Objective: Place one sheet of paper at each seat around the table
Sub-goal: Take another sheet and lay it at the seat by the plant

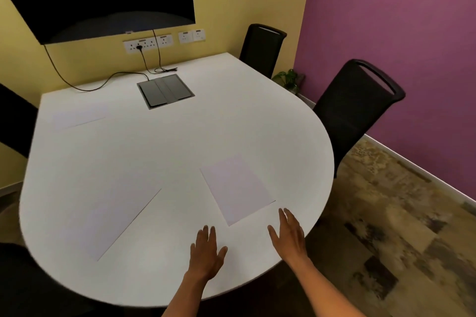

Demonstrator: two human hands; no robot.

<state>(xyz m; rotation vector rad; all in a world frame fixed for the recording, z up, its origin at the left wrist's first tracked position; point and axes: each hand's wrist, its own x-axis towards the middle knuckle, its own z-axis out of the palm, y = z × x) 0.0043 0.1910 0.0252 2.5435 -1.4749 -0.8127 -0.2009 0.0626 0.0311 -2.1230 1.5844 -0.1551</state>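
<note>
White laminate fills the head view: the table (167,141) is smooth and matte, straight along the wall side and rounded at our end. We count three sheets of paper down: a near sheet (238,189) just ahead of our hands, a left sheet (113,221) lying at an angle, and a far sheet (78,117), faint against the tabletop at the far left. Our left hand (207,255) and right hand (289,235) hover over the near edge, fingers straight and spread; neither grip holds anything. On the right, two black mesh-backed chairs, the near chair (358,108) and the corner chair (262,49), have no paper in front of them, so we judge the task a little over halfway. A dark metal cable hatch (166,91) sits flush in the table.
</note>
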